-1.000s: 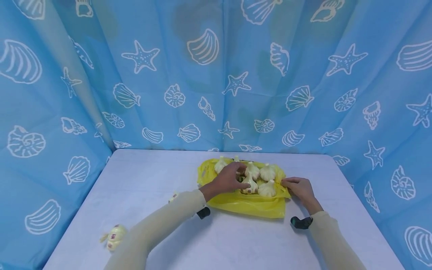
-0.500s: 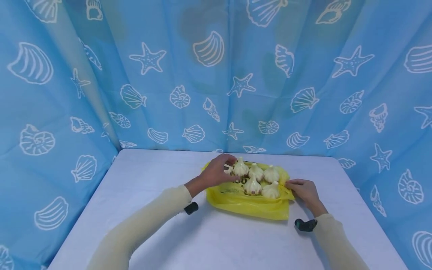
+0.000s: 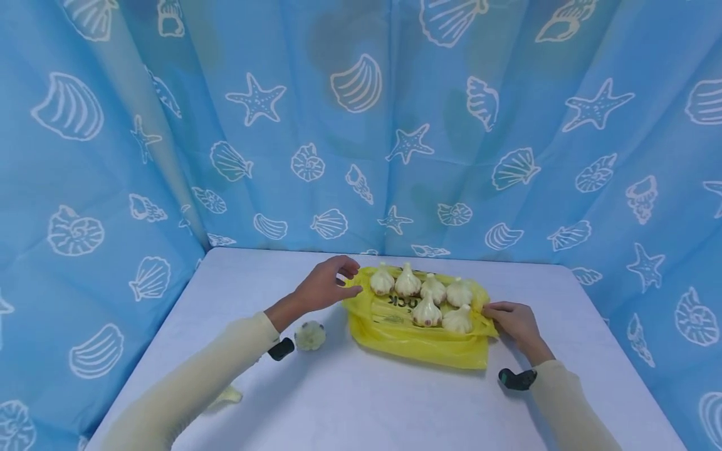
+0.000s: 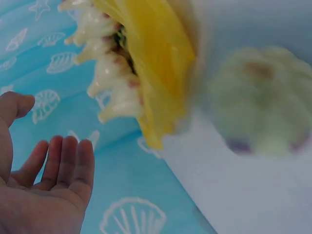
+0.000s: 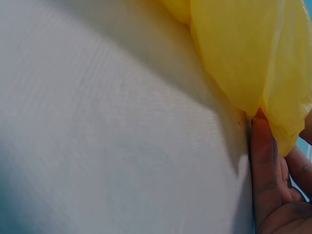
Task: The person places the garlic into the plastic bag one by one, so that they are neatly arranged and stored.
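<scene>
Several white garlic bulbs sit grouped on a yellow plastic bag with dark printed letters. Whether something stands beneath the plastic is hidden. My left hand hovers at the bag's left end, fingers relaxed and spread from the thumb, holding nothing. The left wrist view also shows that hand with its palm bare, apart from the garlic. At the bag's right end, my right hand pinches a corner of the plastic between thumb and fingers. From the right wrist, the gripped yellow bag hangs over the fingertips.
A loose garlic bulb lies on the white table beside my left wrist. Another pale bulb is partly hidden by the left sleeve. A blue shell-patterned curtain encloses the table's back and sides.
My left hand has moved left, off the garlic bulbs and past the bag's left end. A loose bulb shows again beside that arm. The right hand keeps pinching the bag.
</scene>
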A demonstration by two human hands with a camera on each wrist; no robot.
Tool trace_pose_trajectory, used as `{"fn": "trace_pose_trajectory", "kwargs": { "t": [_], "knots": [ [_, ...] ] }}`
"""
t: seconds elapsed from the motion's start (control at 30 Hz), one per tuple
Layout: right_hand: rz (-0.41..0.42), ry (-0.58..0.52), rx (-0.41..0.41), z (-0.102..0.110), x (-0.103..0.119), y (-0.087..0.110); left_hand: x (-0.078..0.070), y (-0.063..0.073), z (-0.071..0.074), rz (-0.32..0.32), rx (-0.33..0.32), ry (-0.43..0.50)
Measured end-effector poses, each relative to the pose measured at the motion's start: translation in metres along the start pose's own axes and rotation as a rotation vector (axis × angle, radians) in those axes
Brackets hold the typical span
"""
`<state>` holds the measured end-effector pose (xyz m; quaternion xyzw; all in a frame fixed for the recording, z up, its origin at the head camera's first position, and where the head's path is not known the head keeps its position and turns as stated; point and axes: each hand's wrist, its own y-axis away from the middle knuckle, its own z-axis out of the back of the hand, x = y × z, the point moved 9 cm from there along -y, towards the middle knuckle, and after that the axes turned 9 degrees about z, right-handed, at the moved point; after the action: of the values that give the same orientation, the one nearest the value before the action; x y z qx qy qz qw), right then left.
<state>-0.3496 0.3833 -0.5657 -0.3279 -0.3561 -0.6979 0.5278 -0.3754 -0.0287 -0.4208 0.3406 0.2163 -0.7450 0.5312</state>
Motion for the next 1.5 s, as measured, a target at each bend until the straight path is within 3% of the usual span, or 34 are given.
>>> {"fn": "trace_pose_trajectory", "kwargs": {
  "t": [0.2,0.43,0.53,0.67,0.73,0.87,1.0,1.27,1.5],
  "knots": [
    [0.007,0.009,-0.003,0.004,-0.001,0.000,0.032,0.016,0.013,0.078,-0.023,-0.096],
    [-0.016,0.017,0.000,0.005,-0.009,0.000,0.056,0.033,0.019,0.177,-0.073,-0.403],
    [-0.013,0.020,0.000,0.005,-0.011,-0.001,0.061,0.037,0.019,0.235,-0.043,-0.508],
    [-0.020,0.019,-0.007,0.004,-0.013,0.000,0.076,0.040,0.016,0.345,0.045,-0.597],
    [-0.028,0.015,-0.006,0.004,-0.013,0.001,0.087,0.041,0.012,0.421,0.098,-0.593],
    [-0.026,0.003,-0.003,0.002,-0.011,0.002,0.106,0.046,0.004,0.552,0.183,-0.488],
    [-0.019,0.004,-0.005,0.002,-0.008,0.001,0.116,0.050,-0.004,0.614,0.244,-0.373],
    [-0.005,0.018,0.000,0.001,-0.005,-0.003,0.125,0.053,-0.009,0.649,0.268,-0.237],
    [-0.011,0.008,0.001,-0.002,-0.002,-0.002,0.122,0.050,-0.006,0.587,0.281,-0.191]
  ]
}}
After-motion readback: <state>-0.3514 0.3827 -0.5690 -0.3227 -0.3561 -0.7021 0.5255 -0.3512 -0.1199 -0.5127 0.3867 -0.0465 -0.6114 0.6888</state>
